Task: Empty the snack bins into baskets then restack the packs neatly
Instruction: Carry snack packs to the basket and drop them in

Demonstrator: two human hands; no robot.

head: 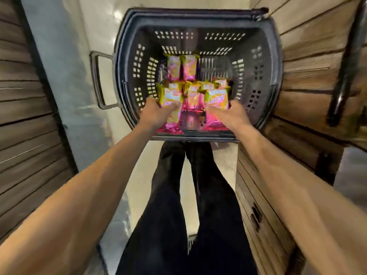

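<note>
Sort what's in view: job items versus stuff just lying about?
Job: snack packs, basket, left hand and right hand, each holding a pack.
Lying about: slatted panel, black bar, floor.

Basket (198, 14) open above, far-right floor bare, packs (193, 96) crowding near end

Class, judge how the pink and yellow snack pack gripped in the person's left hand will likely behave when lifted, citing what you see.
The snack pack in the left hand is probably light: one hand grips it alone. Its glossy wrapper looks slippery. The puffed, creased film would likely crumple rather than stay stiff.
</note>
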